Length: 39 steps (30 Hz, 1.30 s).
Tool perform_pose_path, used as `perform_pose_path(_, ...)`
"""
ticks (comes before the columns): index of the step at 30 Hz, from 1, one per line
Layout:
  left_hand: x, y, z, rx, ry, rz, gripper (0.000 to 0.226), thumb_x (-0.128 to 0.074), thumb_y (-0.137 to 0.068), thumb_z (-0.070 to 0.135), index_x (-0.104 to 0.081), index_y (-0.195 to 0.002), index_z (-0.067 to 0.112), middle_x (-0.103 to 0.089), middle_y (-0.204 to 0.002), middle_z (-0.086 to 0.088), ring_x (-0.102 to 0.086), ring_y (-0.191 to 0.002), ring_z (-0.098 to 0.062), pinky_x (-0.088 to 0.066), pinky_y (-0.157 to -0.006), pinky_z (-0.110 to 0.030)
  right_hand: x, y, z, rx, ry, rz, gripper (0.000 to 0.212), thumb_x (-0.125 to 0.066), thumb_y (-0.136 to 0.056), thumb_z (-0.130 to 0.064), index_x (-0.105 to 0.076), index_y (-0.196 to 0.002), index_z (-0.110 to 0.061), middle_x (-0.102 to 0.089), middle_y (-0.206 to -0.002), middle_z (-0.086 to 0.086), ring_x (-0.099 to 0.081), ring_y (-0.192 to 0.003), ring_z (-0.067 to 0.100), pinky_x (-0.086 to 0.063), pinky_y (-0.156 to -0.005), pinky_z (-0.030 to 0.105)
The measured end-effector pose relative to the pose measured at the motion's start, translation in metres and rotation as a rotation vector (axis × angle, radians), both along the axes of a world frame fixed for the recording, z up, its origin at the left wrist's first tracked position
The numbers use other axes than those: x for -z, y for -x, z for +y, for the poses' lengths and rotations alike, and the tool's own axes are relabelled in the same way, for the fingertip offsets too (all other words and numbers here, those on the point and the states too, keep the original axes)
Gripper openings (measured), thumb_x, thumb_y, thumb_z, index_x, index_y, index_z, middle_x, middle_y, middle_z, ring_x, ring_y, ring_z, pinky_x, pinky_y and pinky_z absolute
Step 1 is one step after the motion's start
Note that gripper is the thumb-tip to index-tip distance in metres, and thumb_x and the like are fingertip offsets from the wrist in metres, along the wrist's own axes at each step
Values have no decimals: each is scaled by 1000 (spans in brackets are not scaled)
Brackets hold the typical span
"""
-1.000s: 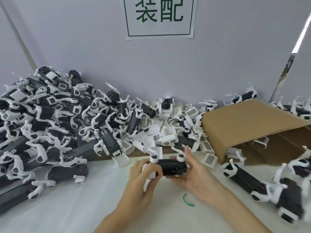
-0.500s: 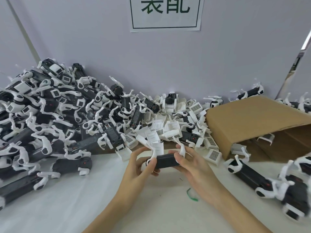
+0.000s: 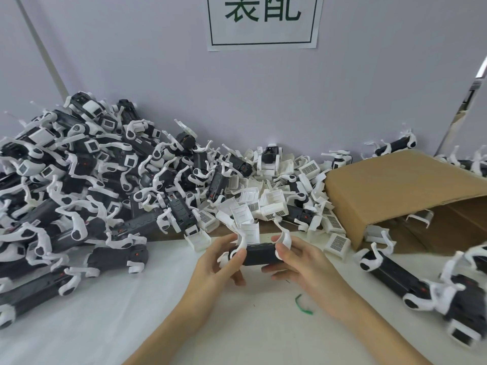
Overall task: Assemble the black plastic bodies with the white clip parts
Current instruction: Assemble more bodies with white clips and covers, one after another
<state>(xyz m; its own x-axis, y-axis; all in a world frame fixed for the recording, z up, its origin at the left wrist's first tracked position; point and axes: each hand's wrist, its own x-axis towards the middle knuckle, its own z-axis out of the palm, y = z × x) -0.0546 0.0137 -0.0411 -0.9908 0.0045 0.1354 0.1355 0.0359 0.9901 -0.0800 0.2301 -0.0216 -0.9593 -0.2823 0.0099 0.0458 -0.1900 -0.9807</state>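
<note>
— Held where, and why up off the table?
— Black body [image 3: 259, 254] lifted just above the white worktop [image 3: 105, 325], toward its middle, short of the near edge. Probably raised so both ends stay reachable and the clips can be pushed home without the cloth getting in the way.
— Gripped how?
— Left hand [image 3: 218, 264] curled round the left end, fingers over the white clip [image 3: 232, 252] already curving up from there. Right hand [image 3: 300, 262] wrapped round the right end, fingertips pinching a second white clip part [image 3: 286, 237] against the body. Seemingly one hand bracing, the other seating the piece. Whether fully snapped in: impossible to tell, joint hidden under the fingers.
— And the supply?
— Loose white clip parts [image 3: 263, 204] heaped along the far edge, straight ahead, within easy reach. Finished units [image 3: 79, 180] piled toward the far left corner, apparently kept apart from the raw stock. Cardboard box [image 3: 395, 191] tipped on its side at the right edge, mouth open, more pieces spilling out. A few assembled ones [image 3: 395, 275] lying just beside it.
— Anything else near the hands?
— Small green scrap [image 3: 303, 306] on the cloth, near the right wrist, untouched.
</note>
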Motion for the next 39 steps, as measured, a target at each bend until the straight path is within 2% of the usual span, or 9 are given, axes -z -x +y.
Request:
perform_pose_path(4,0,2,-7,58,-42,3,56,-76,-88,53,-63,-140,35,-66,-136,4,-56,-75,-21,-46,-84,-41,1,-4,-2,-27,-92,90,37,-72,-94,-43,-67,-128,-30,-74,-118,5,-76,-100,35,-61,-71,36)
perform_pose_path(8,4,4,-9,129,-82,43,53,-75,-92,22,-62,-143,29,-60,-145,6,-62,-99,-26,-49,-90,-35,-4,-4,4,-176,33,-74,67,-76,-85,-60,-49,-146,-49,-70,-126,12,-74,-102,44,-52,-50,30)
perform_pose_path(13,5,6,-9,170,-147,38,59,-60,-81,1,-67,-136,23,-59,-147,-9,-64,-119,-26,-49,-96,-33,-5,2,0,-52,279,-171,47,-60,-93,-58,-68,-122,-23,-68,-123,19,-71,-88,34,-50,-69,31)
perform_pose_path(16,0,5,-5,158,-221,5,60,-56,-86,10,-61,-142,31,-65,-142,-3,-66,-119,-18,-49,-100,-30,-1,1,-6,60,251,-98,25,-63,-93,-42,-70,-106,-22,-68,-114,7,-69,-83,25,-48,-78,34)
perform_pose_path(21,-2,1,2,89,-193,-55,49,-58,-98,55,-65,-126,16,-74,-111,-11,-69,-107,-29,-49,-99,-43,-2,-2,-11,41,276,-28,33,-65,-95,-29,-66,-127,-21,-74,-107,9,-69,-81,33,-55,-68,32)
perform_pose_path(25,-1,3,0,84,-291,-61,45,-64,-103,42,-64,-133,8,-63,-111,-39,-70,-93,-36,-58,-85,-36,-2,-4,-15,53,130,22,40,-73,-94,-38,-66,-130,-23,-76,-114,11,-75,-95,33,-59,-78,40)
perform_pose_path(31,-6,-3,-1,58,-302,-62,37,-73,-93,43,-71,-123,22,-76,-114,-16,-72,-95,-30,-59,-85,-29,1,-6,-10,10,-145,116,24,-65,-100,-33,-71,-122,-26,-78,-112,-2,-75,-101,17,-56,-74,20)
perform_pose_path(35,-4,-6,-1,89,-217,-27,38,-67,-96,47,-68,-127,27,-71,-116,-15,-68,-105,-27,-50,-96,-39,6,0,-4,4,-165,141,24,-65,-102,-31,-71,-126,-27,-76,-120,-4,-70,-114,18,-56,-97,34)
perform_pose_path(39,-6,-4,-1,118,-214,-48,45,-66,-98,48,-64,-137,25,-71,-123,-16,-68,-107,-28,-53,-92,-37,10,3,-2,-23,-44,120,34,-69,-93,-38,-72,-125,-29,-73,-126,2,-67,-120,25,-55,-97,39)
